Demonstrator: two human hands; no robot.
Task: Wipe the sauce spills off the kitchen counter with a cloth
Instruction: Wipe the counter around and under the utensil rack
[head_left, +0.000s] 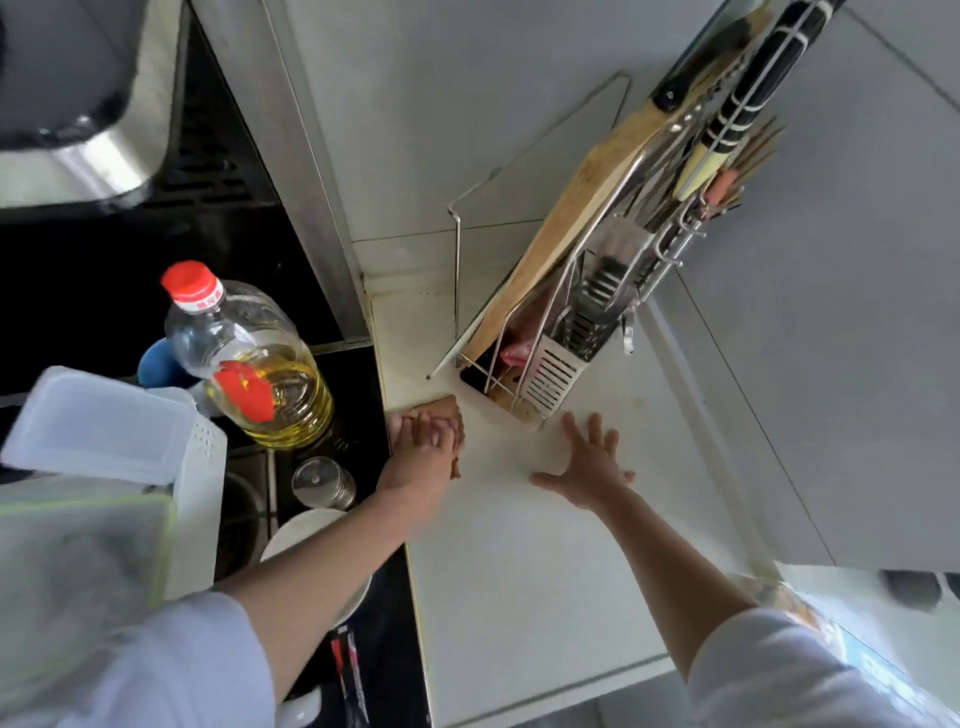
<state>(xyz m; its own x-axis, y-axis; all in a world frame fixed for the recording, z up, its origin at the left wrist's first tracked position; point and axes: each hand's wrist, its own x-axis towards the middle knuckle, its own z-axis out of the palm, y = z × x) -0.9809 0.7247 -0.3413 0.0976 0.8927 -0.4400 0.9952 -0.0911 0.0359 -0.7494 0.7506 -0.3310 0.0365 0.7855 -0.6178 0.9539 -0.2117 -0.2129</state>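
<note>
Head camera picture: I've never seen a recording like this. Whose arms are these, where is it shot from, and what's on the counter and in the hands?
The camera sits on a person's head, looking down at their own arms. The left hand presses a brownish cloth flat on the white counter, fingers straight. The right hand lies spread on the counter, holding nothing. Behind them stands a metal rack with a cutting board and utensils. Left, on the dark stove, are an oil bottle and a small jar.

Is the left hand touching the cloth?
Touching. The head view shows the left hand lying with straight fingers flat on the brown cloth, pressing it to the counter.
</note>
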